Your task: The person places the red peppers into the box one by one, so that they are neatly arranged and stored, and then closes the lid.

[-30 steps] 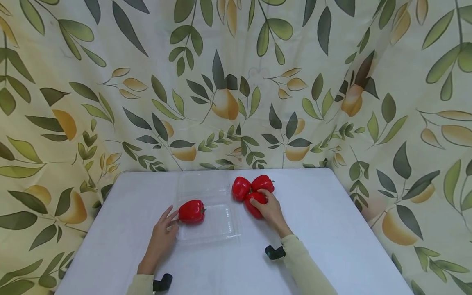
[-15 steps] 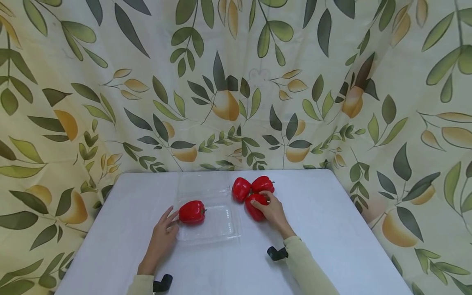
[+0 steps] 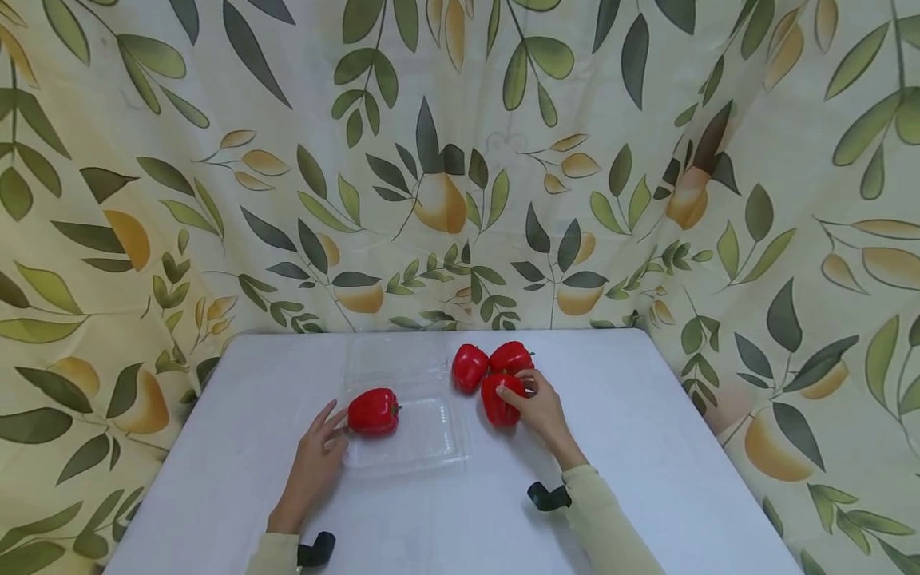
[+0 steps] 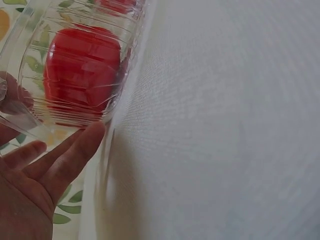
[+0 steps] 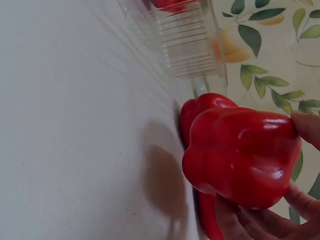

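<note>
Desk with a white cover fills the low part of the head view. The person's right hand pinches a shiny, plump red bell pepper. This pepper is to the right of a clear, thin plastic box, so the right hand is nearer to it than the left hand. The bumpy end of the held pepper faces the person, and its long way runs roughly front to back. Inside the box, another red bell pepper lies sideways, its green stem pointing right. Two more red bell peppers sit just behind the held one. The left hand grips nothing; its fingers are loose by the box's left side.

The left wrist view shows what the head view hides: the box has a tall wall with ridges, and a fingertip seems to touch its low corner.

The right wrist view shows the thumb on one side of the held pepper and fingers on the other. Its bumpy end tips down, and its shadow is apart from it, so it seems lifted.
</note>
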The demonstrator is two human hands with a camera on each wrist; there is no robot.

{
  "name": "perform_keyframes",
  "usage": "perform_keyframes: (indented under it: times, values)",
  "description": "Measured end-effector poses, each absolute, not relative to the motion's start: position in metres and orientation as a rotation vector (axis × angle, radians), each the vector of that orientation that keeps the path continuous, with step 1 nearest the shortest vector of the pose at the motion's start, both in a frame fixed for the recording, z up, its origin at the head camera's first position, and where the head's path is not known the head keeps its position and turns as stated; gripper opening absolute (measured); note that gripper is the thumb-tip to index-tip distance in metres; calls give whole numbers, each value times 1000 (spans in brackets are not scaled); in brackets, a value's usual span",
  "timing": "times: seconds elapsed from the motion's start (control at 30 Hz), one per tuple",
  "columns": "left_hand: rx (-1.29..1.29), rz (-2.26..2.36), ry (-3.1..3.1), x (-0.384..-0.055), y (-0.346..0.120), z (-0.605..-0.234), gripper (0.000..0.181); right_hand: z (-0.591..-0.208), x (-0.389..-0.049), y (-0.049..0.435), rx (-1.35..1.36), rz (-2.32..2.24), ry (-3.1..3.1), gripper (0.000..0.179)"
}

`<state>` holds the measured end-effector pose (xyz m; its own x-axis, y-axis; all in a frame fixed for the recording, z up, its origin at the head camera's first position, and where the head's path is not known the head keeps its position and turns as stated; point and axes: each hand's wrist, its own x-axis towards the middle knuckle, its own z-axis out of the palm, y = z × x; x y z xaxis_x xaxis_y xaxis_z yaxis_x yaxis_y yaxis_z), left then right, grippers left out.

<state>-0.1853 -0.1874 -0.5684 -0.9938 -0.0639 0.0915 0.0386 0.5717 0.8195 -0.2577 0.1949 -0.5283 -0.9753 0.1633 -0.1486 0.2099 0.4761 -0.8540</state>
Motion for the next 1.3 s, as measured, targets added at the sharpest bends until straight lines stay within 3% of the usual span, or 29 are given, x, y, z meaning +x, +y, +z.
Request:
perform_keyframes:
  times: [0.37,0.8,1.3]
  values:
    - [22,-1411,-2708,-187,-189,-569,48,-517,-253,198,322,-1616,2618,63]
    - [18,-1404,-2702,-188,-188,-568,48,-512,-248,200,288,-1756,2536,77]
    - [-8,-1405,-2680,-190,-190,-570,47,-511,-244,199,134,-1818,2506,69]
